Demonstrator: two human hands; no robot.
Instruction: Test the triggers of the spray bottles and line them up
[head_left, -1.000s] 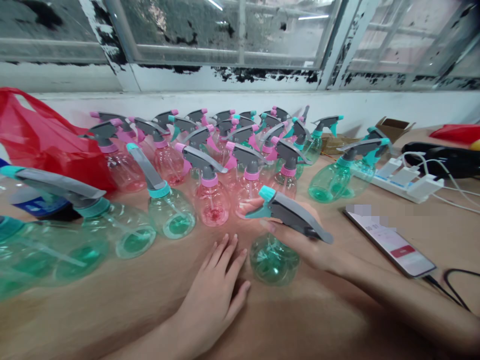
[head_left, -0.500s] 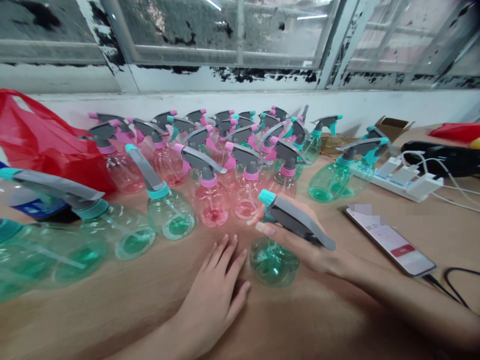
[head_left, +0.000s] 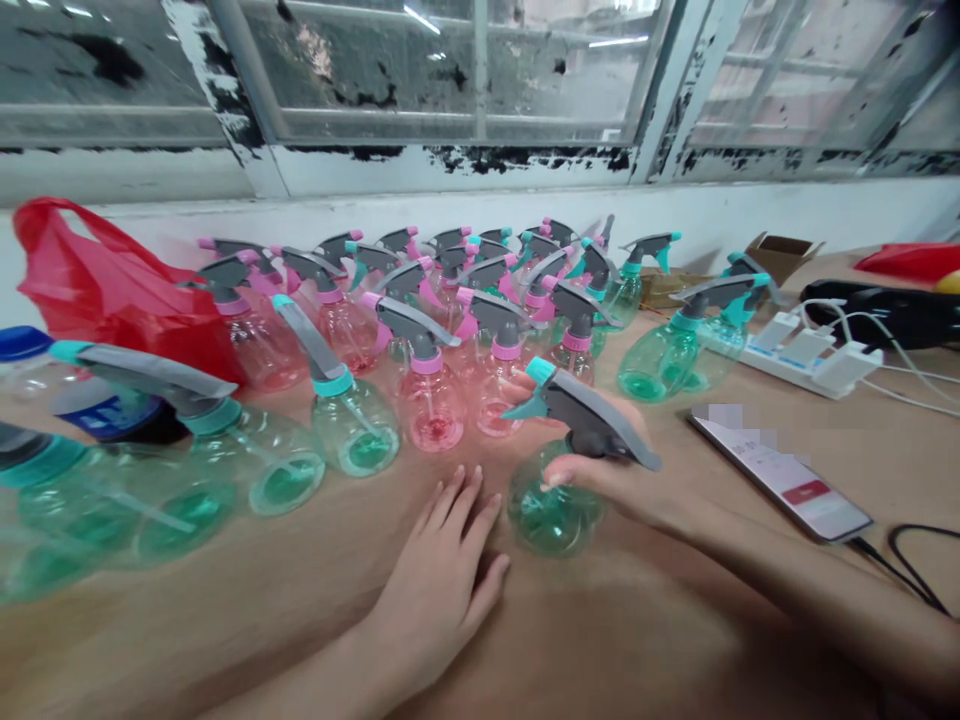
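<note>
My right hand grips a green spray bottle around its neck, thumb in front, some fingers hidden behind it. The bottle has a grey head with a turquoise nozzle pointing left, and it stands close to the table top. Flat on the wood to its left lies my left hand, fingers stretched out, holding nothing. Just beyond my fingertips stand a pink spray bottle and a green spray bottle with its head turned away. Another green bottle is farther left.
Several pink and green spray bottles crowd the table toward the wall. A red plastic bag and a dark-liquid bottle are at left. On the right are a phone with a cable, a white power strip and an open cardboard box.
My right thumb has moved from up by the nozzle down to the bottle's neck, and the turquoise trigger now shows. My left hand stays flat; the view has shifted slightly left.
</note>
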